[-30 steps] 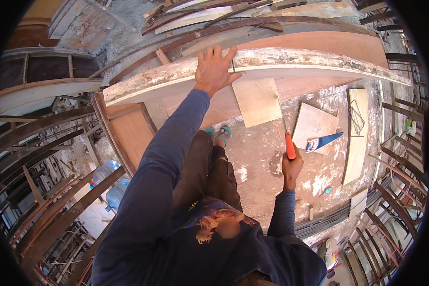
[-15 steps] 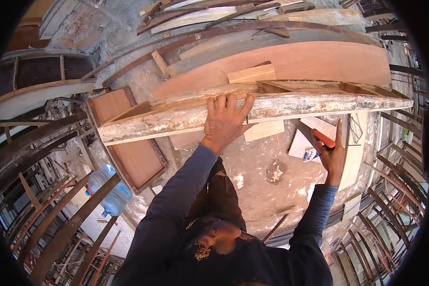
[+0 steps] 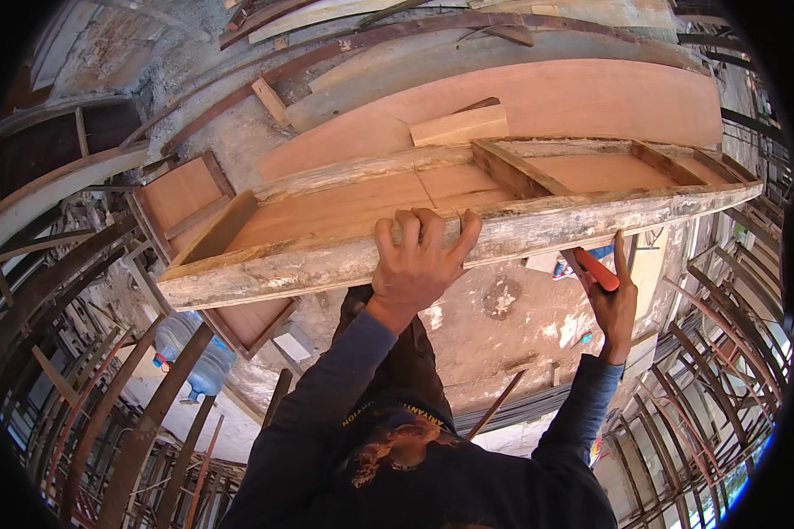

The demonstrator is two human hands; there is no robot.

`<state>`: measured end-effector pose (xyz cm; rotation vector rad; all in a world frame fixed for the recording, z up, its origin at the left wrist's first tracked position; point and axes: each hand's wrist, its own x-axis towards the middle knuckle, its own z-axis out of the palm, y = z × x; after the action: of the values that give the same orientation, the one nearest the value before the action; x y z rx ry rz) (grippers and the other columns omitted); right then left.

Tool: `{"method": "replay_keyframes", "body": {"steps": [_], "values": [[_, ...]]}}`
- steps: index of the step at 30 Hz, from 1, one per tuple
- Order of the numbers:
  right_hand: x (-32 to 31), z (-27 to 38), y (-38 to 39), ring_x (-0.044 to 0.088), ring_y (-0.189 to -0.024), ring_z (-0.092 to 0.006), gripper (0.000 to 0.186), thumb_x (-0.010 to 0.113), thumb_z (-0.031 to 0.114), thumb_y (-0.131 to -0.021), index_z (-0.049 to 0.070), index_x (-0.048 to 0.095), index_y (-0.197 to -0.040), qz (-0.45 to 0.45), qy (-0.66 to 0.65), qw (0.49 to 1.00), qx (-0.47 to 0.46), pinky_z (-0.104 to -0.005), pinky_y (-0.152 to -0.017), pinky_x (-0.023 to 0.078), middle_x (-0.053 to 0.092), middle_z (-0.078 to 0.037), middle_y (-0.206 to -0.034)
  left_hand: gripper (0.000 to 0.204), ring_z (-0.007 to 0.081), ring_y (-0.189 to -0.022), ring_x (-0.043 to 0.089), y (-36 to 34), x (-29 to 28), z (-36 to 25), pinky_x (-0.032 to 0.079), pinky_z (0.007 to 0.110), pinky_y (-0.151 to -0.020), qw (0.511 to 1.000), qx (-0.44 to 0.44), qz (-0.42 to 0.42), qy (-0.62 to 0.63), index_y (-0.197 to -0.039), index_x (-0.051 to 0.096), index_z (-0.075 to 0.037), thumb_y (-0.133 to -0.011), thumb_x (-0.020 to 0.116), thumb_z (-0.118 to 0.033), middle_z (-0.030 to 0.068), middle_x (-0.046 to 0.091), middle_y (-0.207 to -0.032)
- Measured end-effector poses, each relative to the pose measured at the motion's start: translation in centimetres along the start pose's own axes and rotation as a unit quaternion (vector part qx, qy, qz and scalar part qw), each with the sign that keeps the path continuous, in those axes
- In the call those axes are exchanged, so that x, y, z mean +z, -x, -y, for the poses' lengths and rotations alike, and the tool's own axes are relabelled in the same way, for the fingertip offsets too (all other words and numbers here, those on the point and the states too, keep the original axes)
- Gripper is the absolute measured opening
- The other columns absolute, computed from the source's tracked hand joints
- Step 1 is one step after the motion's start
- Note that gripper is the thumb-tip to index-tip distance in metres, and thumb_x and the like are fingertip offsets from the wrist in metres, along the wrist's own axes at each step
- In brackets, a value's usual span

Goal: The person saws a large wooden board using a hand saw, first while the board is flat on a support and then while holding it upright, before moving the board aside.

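A long, shallow wooden frame [image 3: 326, 257] with weathered, paint-stained edges lies across in front of me, tilted so that its crosspieces and thin panel inside show. My left hand [image 3: 419, 264] grips its near edge, fingers hooked over the top and thumb on the outer side. To the right, below that same edge, my right hand [image 3: 612, 304] is closed round an orange-handled handsaw [image 3: 598, 270]. The index finger stretches up along the handle to the frame's side. Only a short piece of dark blade shows; the frame hides the rest.
Behind the frame lie a large reddish plywood sheet [image 3: 591, 97] and a small board [image 3: 459, 126]. A second panel [image 3: 181, 198] stands under the frame's left end. Blue water jugs [image 3: 207, 361] are at lower left. Wooden frames with many slats [image 3: 124, 441] crowd both sides.
The wooden frame has tipped, bringing its inside panel and crosspieces into view, and its left end sits lower. The right hand with the handsaw has come closer to the frame's near edge.
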<state>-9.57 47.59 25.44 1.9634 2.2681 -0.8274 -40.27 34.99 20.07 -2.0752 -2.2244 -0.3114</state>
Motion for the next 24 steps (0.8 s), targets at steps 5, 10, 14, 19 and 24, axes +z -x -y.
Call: {"method": "replay_keyframes", "body": {"steps": [5,10,14,19,24], "values": [[-0.6,0.3,-0.6,0.073,-0.075,-0.0311,0.089,0.075,0.01,-0.083,0.017,0.03,-0.16,0.007,-0.017,1.0,0.005,-0.0386,-0.067,0.054,0.074,-0.019,-0.085,0.083,0.0307,-0.092,0.05,-1.6,-0.8,0.6,0.041,0.051,-0.083,1.0,0.002,0.003,0.017,-0.129,0.059,-0.026,-0.056,0.085,-0.054,0.0142,0.053,-0.1],[-0.8,0.2,-0.9,0.071,-0.074,-0.0281,0.096,0.076,0.002,-0.077,0.023,0.032,-0.16,-0.001,-0.036,0.999,0.022,-0.0354,-0.072,0.055,0.073,-0.022,-0.087,0.08,0.0294,-0.094,0.05,-1.8,-1.2,0.6,0.039,0.052,-0.085,0.998,-0.003,0.047,0.043,-0.132,0.057,-0.025,-0.063,0.082,-0.057,0.0114,0.053,-0.101],[-1.1,-1.3,0.0,0.073,-0.083,-0.0353,0.1,0.077,0.008,-0.076,0.027,0.028,-0.16,0.001,-0.011,1.0,0.026,-0.0417,-0.076,0.056,0.074,-0.021,-0.092,0.078,0.0294,-0.098,0.05,-1.3,-0.8,-0.6,0.038,0.053,-0.087,0.997,0.007,0.054,0.047,-0.135,0.057,-0.026,-0.068,0.08,-0.059,0.0104,0.053,-0.103],[-0.7,0.3,-0.1,0.071,-0.093,-0.0391,0.1,0.075,0.014,-0.077,0.025,0.022,-0.161,0.017,0.02,1.0,-0.005,-0.0486,-0.079,0.056,0.075,-0.018,-0.097,0.079,0.0289,-0.103,0.05,-0.3,-0.8,0.6,0.036,0.05,-0.085,0.998,0.001,0.054,0.022,-0.139,0.056,-0.027,-0.072,0.077,-0.062,0.0094,0.053,-0.106],[0.0,-0.3,1.2,0.07,-0.094,-0.0421,0.104,0.079,0.024,-0.076,0.009,0.02,-0.16,-0.017,0.091,0.995,0.028,-0.0508,-0.079,0.055,0.073,-0.024,-0.098,0.079,0.0276,-0.103,0.051,-1.8,-1.7,0.3,0.036,0.049,-0.084,0.998,-0.008,0.054,0.009,-0.141,0.054,-0.026,-0.075,0.077,-0.063,0.0096,0.053,-0.11]]}}
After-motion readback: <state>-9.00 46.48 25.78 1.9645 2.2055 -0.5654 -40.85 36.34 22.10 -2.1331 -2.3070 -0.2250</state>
